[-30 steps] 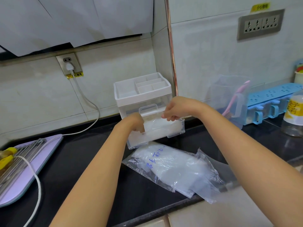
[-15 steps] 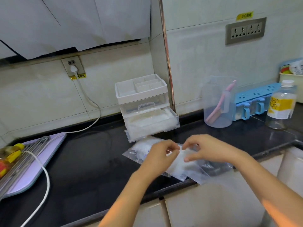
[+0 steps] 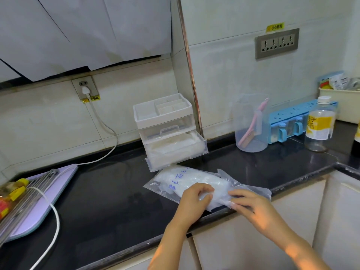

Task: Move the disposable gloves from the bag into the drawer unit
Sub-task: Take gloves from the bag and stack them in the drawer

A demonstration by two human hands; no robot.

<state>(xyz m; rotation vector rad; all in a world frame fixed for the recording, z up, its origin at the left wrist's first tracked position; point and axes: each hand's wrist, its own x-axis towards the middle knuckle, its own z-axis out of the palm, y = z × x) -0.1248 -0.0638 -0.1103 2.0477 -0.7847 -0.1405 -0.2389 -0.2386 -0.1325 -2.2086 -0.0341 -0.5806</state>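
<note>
A clear zip bag with blue writing lies on the black counter, stuffed with translucent disposable gloves. My left hand curls its fingers around the gloves at the bag's near open end. My right hand pinches the bag's plastic edge beside it. Behind the bag stands the white-topped clear drawer unit. Its lower drawer is pulled out and holds a layer of white gloves.
A clear jug with a pink brush, a blue holder and a yellow-labelled bottle stand to the right. A purple board with a metal rack and a white cord lie left. The counter edge runs right by my hands.
Both hands left the open lower drawer and came down to the bag on the counter. They now hold its near end, left on the gloves, right on the plastic.
</note>
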